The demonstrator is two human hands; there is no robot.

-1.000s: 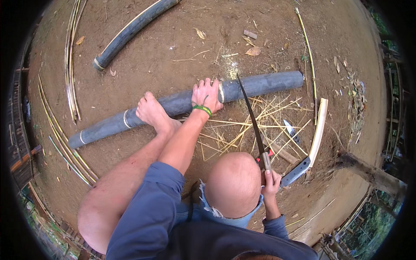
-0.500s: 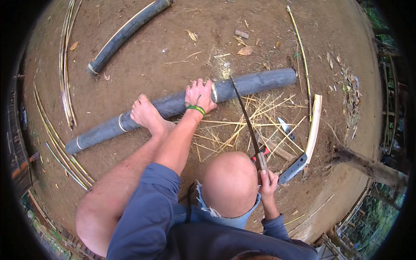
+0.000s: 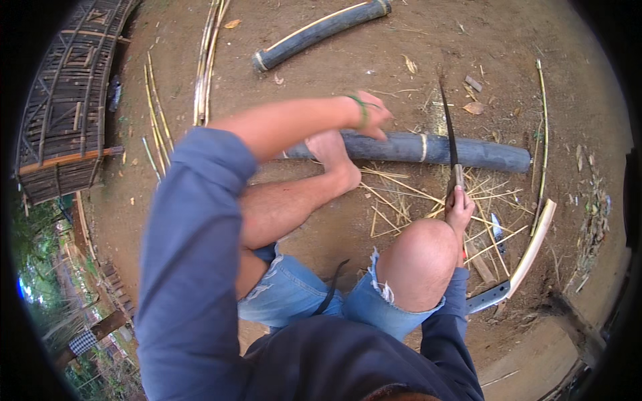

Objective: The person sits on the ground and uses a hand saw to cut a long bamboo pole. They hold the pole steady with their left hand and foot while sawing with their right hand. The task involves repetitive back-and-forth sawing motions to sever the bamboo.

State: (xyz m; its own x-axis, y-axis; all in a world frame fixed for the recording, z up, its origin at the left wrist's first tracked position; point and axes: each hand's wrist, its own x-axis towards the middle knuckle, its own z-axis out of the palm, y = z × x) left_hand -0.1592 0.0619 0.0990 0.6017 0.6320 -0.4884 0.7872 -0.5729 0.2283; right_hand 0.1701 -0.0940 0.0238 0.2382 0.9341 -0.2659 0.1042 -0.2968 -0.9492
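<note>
My right hand (image 3: 459, 210) grips the light handle of a hand saw (image 3: 449, 123), its long dark blade pointing away across a thick dark bamboo pole (image 3: 391, 146). Pale sawdust (image 3: 441, 120) lies on the ground by the blade. My left hand (image 3: 372, 115), a green band at its wrist, is raised over the pole, apparently off it; motion smears its fingers. My bare foot (image 3: 326, 148) rests on the pole, left of that hand. The left arm hides the pole's left end.
Thin bamboo strips (image 3: 401, 194) lie scattered before my knees. A small knife (image 3: 496, 226) lies among them at the right. Beyond are a dark riveted handle (image 3: 488, 297) against a pale curved strip (image 3: 533, 247), a second bamboo pole (image 3: 321, 35), and long canes (image 3: 206, 63).
My left hand has left the pole and risen, blurred. The saw, still in my right hand, now points more straight ahead. The whole view has swung left, showing a slatted bamboo structure.
</note>
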